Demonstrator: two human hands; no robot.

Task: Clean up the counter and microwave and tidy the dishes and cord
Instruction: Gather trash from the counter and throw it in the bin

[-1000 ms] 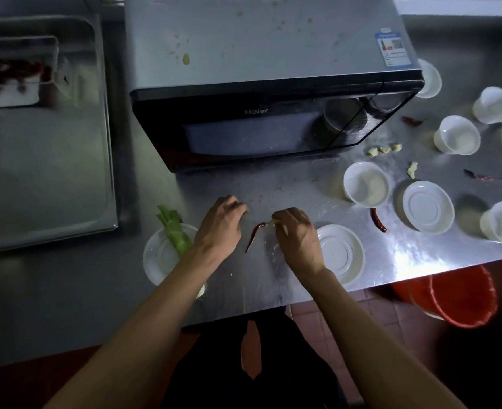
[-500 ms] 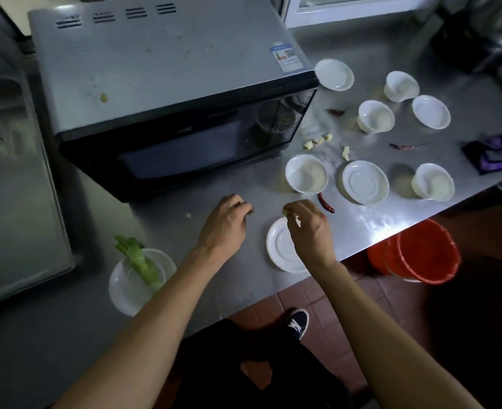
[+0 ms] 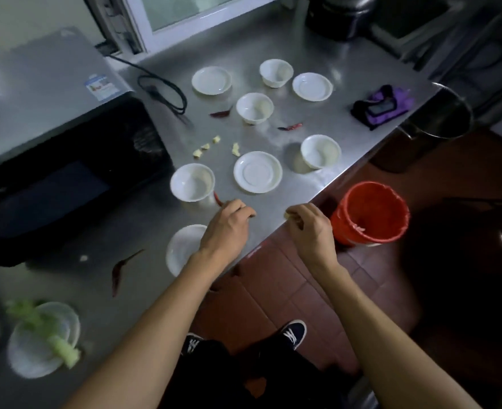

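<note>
A person stands at a steel surface (image 3: 276,51) in dim light. Nearest, a saucer (image 3: 31,346) holds a green vegetable stalk (image 3: 46,332); a dried chilli (image 3: 119,270) lies beyond it. The left hand (image 3: 226,228) hovers with fingers curled over another saucer (image 3: 181,246), its grip touching a second chilli (image 3: 217,199) beside a bowl (image 3: 192,182); whether it pinches the chilli cannot be told. The right hand (image 3: 310,225), its grip clamped on a small pale scrap (image 3: 288,215), is at the surface's edge beside a red bucket (image 3: 370,214) on the floor. Farther off sit more white dishes, ginger bits (image 3: 205,146), a purple cloth (image 3: 382,106), the microwave (image 3: 49,125) and its loose black cord (image 3: 161,90).
</note>
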